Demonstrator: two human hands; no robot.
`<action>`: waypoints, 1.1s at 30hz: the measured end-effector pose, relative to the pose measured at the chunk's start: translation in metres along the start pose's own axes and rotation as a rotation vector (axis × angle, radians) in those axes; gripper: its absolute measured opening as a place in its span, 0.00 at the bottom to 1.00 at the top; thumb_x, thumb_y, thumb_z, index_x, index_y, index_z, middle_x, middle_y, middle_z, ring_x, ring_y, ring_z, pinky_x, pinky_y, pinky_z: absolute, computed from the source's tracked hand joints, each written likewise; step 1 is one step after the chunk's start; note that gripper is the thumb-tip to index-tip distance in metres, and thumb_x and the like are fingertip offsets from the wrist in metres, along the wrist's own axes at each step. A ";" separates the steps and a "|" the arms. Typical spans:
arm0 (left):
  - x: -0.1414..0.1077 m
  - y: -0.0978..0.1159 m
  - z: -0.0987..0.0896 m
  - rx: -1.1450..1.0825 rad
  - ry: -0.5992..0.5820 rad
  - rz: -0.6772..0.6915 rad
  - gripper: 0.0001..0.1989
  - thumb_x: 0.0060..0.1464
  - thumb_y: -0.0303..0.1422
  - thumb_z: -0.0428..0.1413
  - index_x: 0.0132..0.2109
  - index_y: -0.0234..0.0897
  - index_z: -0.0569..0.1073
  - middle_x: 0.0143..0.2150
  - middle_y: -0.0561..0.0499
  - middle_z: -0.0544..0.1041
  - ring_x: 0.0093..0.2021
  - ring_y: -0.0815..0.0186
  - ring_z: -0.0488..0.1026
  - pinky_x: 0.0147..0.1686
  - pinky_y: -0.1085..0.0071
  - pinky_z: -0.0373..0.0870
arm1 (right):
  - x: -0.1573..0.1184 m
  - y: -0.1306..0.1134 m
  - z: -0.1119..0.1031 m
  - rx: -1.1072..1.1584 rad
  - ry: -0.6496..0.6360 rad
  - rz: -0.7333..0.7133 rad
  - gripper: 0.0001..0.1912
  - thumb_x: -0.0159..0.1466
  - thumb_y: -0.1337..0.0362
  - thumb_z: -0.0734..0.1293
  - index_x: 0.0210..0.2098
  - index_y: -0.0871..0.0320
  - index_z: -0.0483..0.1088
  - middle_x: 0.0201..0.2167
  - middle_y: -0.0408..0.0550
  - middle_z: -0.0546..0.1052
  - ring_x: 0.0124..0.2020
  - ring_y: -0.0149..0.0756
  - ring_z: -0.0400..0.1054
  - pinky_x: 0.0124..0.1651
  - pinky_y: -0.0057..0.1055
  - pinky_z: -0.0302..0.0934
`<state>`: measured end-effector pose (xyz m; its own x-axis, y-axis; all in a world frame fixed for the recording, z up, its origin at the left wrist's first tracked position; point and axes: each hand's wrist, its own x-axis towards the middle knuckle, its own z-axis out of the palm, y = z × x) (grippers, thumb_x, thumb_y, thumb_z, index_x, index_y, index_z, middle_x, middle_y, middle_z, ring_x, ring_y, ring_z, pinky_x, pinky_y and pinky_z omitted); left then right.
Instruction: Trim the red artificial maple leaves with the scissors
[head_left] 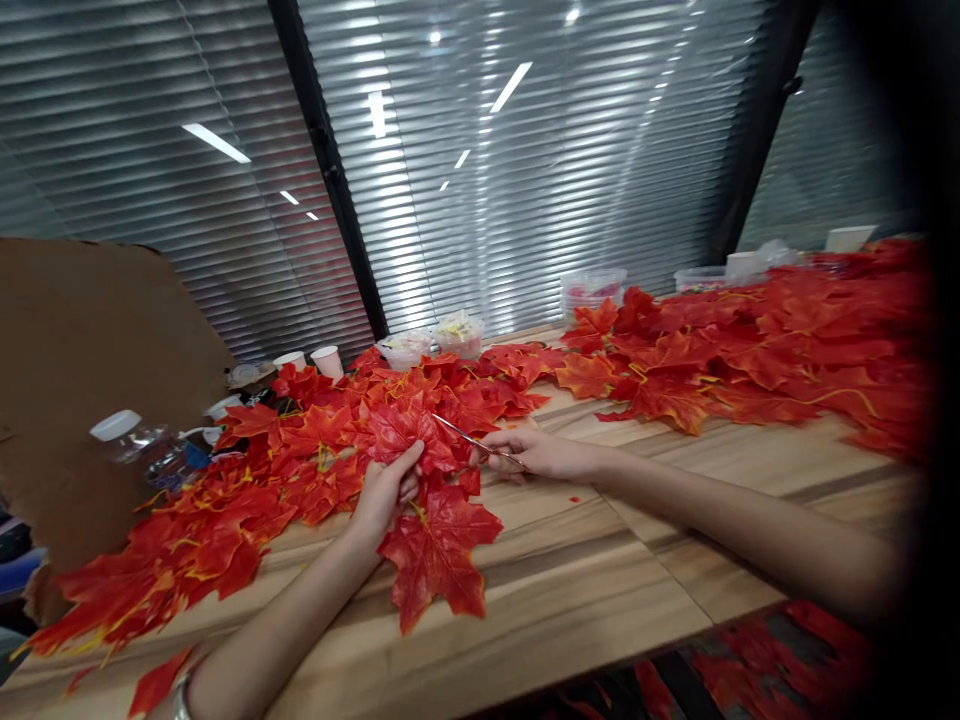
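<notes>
My left hand (386, 492) pinches a red artificial maple leaf (397, 428) between thumb and fingers, above the wooden table (555, 590). Scissors (480, 445) are in my right hand (517, 455), their blades pointing up and left across the leaf's right side. Just below my left hand is another red maple leaf (439, 560), spread out with its points toward the table's front edge. A small red scrap (574, 499) lies right of it, under my right wrist.
Piles of red leaves lie at left (225, 530) and back right (750, 350). Plastic tubs (459, 335) and paper cups (327, 362) stand behind. A clear bottle (150, 445) is beside the cardboard (90, 350). More leaves (765, 665) lie below the front edge.
</notes>
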<state>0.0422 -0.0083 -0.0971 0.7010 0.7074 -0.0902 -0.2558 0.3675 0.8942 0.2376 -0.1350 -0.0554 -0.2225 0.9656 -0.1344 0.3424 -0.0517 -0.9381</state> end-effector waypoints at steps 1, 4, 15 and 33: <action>0.000 0.000 0.000 -0.001 0.000 0.002 0.19 0.44 0.37 0.61 0.22 0.35 0.57 0.15 0.61 0.56 0.13 0.80 0.46 0.13 0.79 0.41 | 0.000 -0.001 0.000 -0.014 0.001 0.007 0.22 0.61 0.49 0.59 0.45 0.61 0.66 0.20 0.38 0.57 0.21 0.24 0.49 0.25 0.24 0.44; -0.001 0.000 0.001 0.007 0.004 0.004 0.19 0.45 0.37 0.61 0.23 0.35 0.56 0.15 0.61 0.55 0.13 0.80 0.46 0.13 0.79 0.41 | 0.000 -0.005 0.001 -0.025 -0.001 0.012 0.21 0.61 0.51 0.60 0.45 0.61 0.65 0.20 0.38 0.57 0.21 0.25 0.49 0.25 0.24 0.44; -0.002 0.001 0.003 0.021 -0.015 0.009 0.20 0.45 0.37 0.60 0.22 0.36 0.55 0.14 0.62 0.54 0.13 0.80 0.46 0.13 0.78 0.40 | -0.004 -0.016 0.002 0.044 -0.038 -0.011 0.18 0.62 0.54 0.60 0.43 0.63 0.65 0.21 0.39 0.57 0.23 0.25 0.49 0.26 0.24 0.43; -0.004 0.001 0.003 0.032 -0.015 0.004 0.20 0.45 0.37 0.60 0.23 0.36 0.55 0.14 0.62 0.53 0.13 0.79 0.45 0.14 0.77 0.38 | -0.004 -0.011 0.001 0.038 -0.054 0.001 0.18 0.63 0.53 0.59 0.43 0.61 0.64 0.22 0.39 0.58 0.23 0.25 0.50 0.25 0.24 0.43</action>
<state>0.0413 -0.0124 -0.0950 0.7102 0.6995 -0.0801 -0.2375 0.3450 0.9081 0.2338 -0.1384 -0.0453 -0.2715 0.9505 -0.1513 0.3079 -0.0632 -0.9493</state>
